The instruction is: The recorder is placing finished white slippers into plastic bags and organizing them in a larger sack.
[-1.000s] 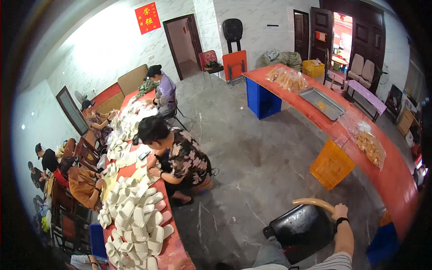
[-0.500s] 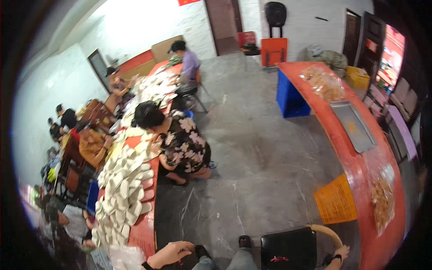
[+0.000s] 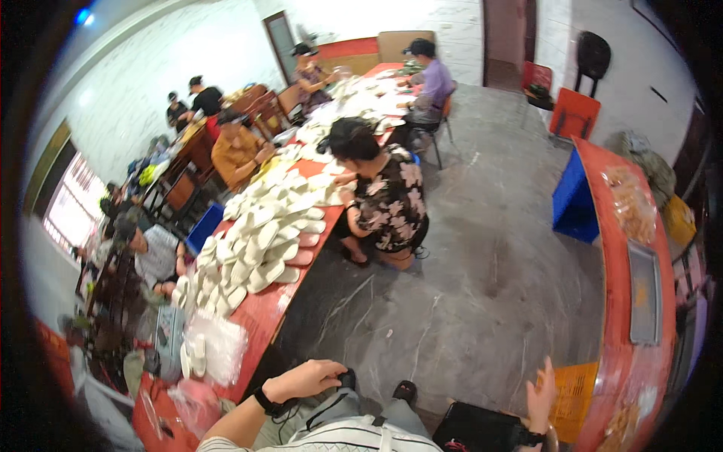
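Note:
My left hand [image 3: 307, 378] hangs in the air over my lap, its fingers loosely bent and nothing visible in them. The nearest table end holds a clear plastic bag of white items [image 3: 218, 348]. My right hand [image 3: 540, 393] is raised with fingers apart and holds nothing. Below and left of it is a black chair seat [image 3: 474, 431]; an orange plastic crate [image 3: 574, 392] stands just beyond it. Off to the left, a large pile of white slippers [image 3: 260, 226] covers much of the long red table [image 3: 263, 324].
A person in a flowered top [image 3: 392, 200] sits at the table's right side; several others work around it. On the right, another red table [image 3: 614, 301] bears a metal tray [image 3: 645, 294] and bagged orange-brown items [image 3: 629, 203]. A blue crate [image 3: 576, 200] stands beneath it.
My view has swung left, showing more of the left table's near end. My right hand has come off the chair's curved wooden part and opened. My left hand stays over my lap.

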`<act>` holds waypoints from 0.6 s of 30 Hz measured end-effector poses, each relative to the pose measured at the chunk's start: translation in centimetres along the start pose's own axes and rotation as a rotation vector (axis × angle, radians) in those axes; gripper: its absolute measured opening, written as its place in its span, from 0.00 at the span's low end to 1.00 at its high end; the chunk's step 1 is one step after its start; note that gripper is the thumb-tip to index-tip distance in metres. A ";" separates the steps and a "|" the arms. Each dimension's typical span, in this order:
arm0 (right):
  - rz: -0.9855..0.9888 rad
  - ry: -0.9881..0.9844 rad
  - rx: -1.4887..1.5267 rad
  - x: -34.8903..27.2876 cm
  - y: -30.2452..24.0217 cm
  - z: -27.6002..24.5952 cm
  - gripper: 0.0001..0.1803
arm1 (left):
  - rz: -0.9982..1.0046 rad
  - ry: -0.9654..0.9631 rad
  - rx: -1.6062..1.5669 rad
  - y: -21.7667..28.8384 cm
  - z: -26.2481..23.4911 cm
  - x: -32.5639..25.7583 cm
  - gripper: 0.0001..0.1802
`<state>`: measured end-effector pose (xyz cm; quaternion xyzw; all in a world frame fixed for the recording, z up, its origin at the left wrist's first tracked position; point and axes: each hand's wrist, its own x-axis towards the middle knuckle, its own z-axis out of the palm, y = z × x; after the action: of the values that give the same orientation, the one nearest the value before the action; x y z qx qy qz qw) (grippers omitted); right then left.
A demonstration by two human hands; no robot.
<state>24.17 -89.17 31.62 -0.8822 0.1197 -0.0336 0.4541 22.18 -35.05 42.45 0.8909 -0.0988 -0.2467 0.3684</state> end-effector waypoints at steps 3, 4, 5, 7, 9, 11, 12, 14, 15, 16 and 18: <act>-0.391 -0.209 0.039 1.8 -16.1 0.5 0.41 | -0.063 0.120 -0.025 0.1 0.3 -3.1 0.18; -0.426 -0.261 0.037 1.8 -19.8 0.8 0.41 | -0.092 0.184 -0.025 -0.4 1.0 -4.6 0.19; -0.560 -0.382 0.133 1.6 -23.3 1.0 0.41 | -0.121 0.235 -0.034 -0.9 1.7 -6.2 0.19; -0.717 -0.559 0.226 0.2 -27.7 2.0 0.41 | -0.177 0.326 -0.021 -1.3 3.0 -9.2 0.19; -1.030 -0.790 0.620 -1.4 -30.6 3.3 0.34 | -0.272 0.414 -0.087 -1.4 5.0 -12.4 0.19; -1.330 -1.107 1.087 -2.0 -35.9 6.3 0.45 | -0.360 0.495 -0.135 -1.3 7.2 -15.5 0.19; -1.359 -1.190 1.308 -3.1 -36.9 8.2 0.50 | -0.401 0.553 -0.146 -1.2 8.4 -17.1 0.18; -1.350 -1.425 1.398 -4.4 -39.6 10.7 0.50 | -0.479 0.649 -0.179 -1.3 11.1 -20.1 0.18; -1.335 -1.606 1.462 -5.3 -40.6 11.6 0.51 | -0.537 0.710 -0.228 -1.4 12.8 -21.5 0.18; -1.323 -1.668 1.476 -6.4 -41.4 12.3 0.51 | -0.596 0.771 -0.278 -1.4 14.4 -22.9 0.18; -1.120 -1.954 1.530 -9.0 -42.7 13.5 0.46 | -0.657 0.864 -0.329 -2.2 17.5 -25.4 0.18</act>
<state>25.41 -52.43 58.75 -0.0055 -0.6673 0.3637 0.6499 -8.60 -35.04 39.62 0.8259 0.3828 0.0264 0.4131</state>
